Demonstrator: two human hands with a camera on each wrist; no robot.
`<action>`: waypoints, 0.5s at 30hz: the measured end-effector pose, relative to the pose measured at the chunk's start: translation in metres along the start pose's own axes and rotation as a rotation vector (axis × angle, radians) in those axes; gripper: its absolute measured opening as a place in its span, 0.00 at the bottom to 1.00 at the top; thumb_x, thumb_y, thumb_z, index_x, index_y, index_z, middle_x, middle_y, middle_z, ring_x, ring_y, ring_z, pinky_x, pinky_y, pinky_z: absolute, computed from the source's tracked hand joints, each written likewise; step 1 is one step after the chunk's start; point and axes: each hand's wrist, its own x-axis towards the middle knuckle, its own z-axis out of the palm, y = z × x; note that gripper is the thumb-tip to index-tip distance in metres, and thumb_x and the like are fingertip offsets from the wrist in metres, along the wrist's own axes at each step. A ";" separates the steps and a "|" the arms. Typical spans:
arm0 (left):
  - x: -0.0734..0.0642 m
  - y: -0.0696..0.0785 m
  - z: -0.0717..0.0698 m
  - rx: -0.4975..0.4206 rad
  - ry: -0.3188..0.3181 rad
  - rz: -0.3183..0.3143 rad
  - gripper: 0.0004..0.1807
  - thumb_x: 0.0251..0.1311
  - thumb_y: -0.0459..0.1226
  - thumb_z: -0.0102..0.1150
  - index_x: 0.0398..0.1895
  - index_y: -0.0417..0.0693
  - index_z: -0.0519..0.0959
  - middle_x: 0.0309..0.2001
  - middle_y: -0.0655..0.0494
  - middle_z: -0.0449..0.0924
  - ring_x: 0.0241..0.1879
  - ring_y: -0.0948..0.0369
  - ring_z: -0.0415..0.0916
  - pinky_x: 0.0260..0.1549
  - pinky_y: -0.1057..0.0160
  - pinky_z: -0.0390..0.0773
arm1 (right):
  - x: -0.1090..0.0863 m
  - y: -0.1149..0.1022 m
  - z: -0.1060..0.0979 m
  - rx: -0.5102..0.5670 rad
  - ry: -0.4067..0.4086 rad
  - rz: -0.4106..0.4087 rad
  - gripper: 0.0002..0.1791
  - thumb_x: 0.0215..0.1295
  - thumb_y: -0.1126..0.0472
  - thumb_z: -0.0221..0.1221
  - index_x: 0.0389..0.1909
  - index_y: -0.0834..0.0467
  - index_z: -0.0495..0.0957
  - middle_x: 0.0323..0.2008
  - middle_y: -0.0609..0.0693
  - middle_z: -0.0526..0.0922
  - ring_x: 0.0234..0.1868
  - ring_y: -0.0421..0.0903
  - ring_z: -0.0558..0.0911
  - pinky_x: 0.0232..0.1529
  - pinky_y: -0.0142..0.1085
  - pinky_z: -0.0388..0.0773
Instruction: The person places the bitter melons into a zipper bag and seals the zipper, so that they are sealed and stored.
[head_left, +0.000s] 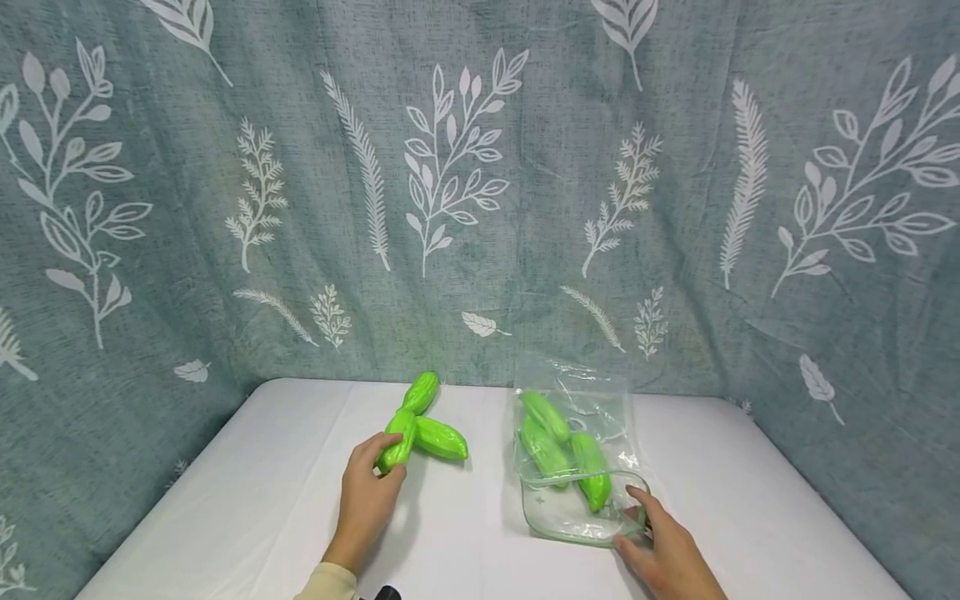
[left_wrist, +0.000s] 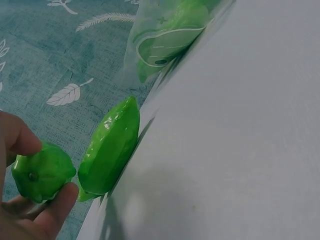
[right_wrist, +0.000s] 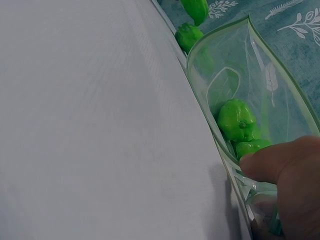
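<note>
Left hand (head_left: 371, 486): pinching a green gourd (head_left: 398, 443), left of the bag (head_left: 553, 518)
Right hand (head_left: 663, 546): clamped on the bag's edge
Loose gourds (head_left: 442, 439): two, also left of the bag
Bagged gourds (head_left: 543, 448): three, so probably halfway-ish, three to go

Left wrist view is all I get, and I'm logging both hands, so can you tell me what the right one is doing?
Observer: The right hand holds the edge of the clear bag at its near right corner.
Operator: Is the bag open?
Observer: Yes, the right wrist view shows it gaping.
Operator: How many things are inside?
Observer: Three green vegetables, by the head view.
</note>
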 end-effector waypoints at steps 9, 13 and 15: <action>0.000 0.001 0.002 -0.021 -0.026 0.000 0.28 0.60 0.30 0.59 0.66 0.46 0.76 0.65 0.45 0.70 0.64 0.48 0.69 0.54 0.49 0.77 | 0.000 0.000 0.001 -0.005 0.009 -0.015 0.45 0.58 0.52 0.71 0.72 0.62 0.62 0.52 0.56 0.83 0.53 0.58 0.81 0.54 0.58 0.75; 0.000 0.002 0.002 -0.031 -0.026 -0.006 0.28 0.60 0.30 0.59 0.66 0.46 0.75 0.65 0.46 0.70 0.64 0.48 0.69 0.54 0.48 0.76 | 0.000 -0.001 0.000 -0.008 0.008 -0.009 0.45 0.58 0.53 0.71 0.72 0.62 0.61 0.52 0.56 0.83 0.54 0.59 0.81 0.54 0.59 0.75; 0.000 0.003 0.002 -0.038 -0.021 -0.004 0.28 0.60 0.30 0.60 0.66 0.46 0.76 0.65 0.46 0.70 0.63 0.48 0.69 0.54 0.48 0.76 | 0.000 -0.001 0.000 -0.007 0.008 -0.007 0.44 0.58 0.53 0.71 0.72 0.62 0.61 0.52 0.56 0.83 0.54 0.60 0.81 0.55 0.59 0.75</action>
